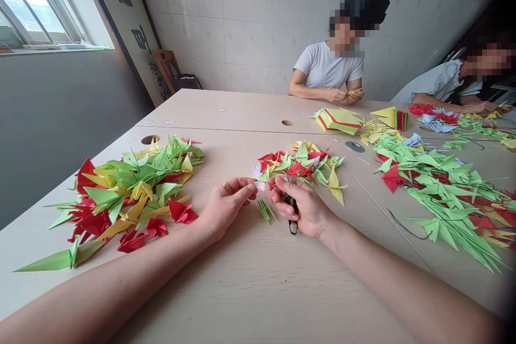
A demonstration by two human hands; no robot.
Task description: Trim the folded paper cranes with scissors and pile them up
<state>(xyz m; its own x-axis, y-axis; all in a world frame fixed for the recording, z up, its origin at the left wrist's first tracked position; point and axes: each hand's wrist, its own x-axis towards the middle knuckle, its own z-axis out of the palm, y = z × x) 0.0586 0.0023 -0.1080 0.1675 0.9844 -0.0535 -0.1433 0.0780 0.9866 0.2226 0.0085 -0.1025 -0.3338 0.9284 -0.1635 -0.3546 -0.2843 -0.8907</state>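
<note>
My left hand (226, 205) pinches a small white label (260, 186) between thumb and fingertips above the pale wooden table (250, 290). My right hand (303, 207) is closed on a pair of small black-handled scissors (293, 214), whose loop sticks out below the palm. Between the two hands a folded green paper piece (265, 210) lies on the table. Just beyond my fingers sits a pile of red, green and yellow paper cranes (304, 165).
A larger heap of cranes (133, 188) spreads at the left. Long green strings of cranes (447, 193) cover the right side. Stacked paper squares (338, 120) and a metal disc (355, 146) lie further back. Two other people sit at the far side, folding paper.
</note>
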